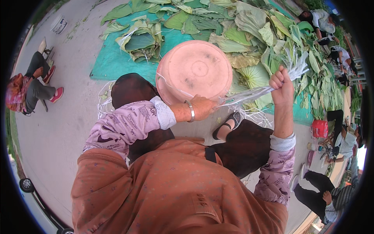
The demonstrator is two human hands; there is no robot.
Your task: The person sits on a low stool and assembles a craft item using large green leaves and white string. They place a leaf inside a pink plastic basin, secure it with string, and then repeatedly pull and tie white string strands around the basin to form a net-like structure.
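Observation:
A bundle of thin white plastic strips (251,93) is stretched between my hands, in front of the near right side of an upturned pink basin (198,64). My right hand (282,84) is raised and closed in a fist around the strips, whose loose ends fan out above it. Lower and nearer the middle, my left hand (200,107) grips the other end, its fingertips partly hidden. One strip trails from it over the basin's near side. More strip ends hang down below the bundle, near my shoe (230,125).
Large green leaves (241,35) lie heaped on a teal sheet (107,62) beyond and right of the basin. A rolled leaf stack (142,41) sits left of it. People sit at left and right. A white bucket (59,24) and a red bag (320,128) stand farther out.

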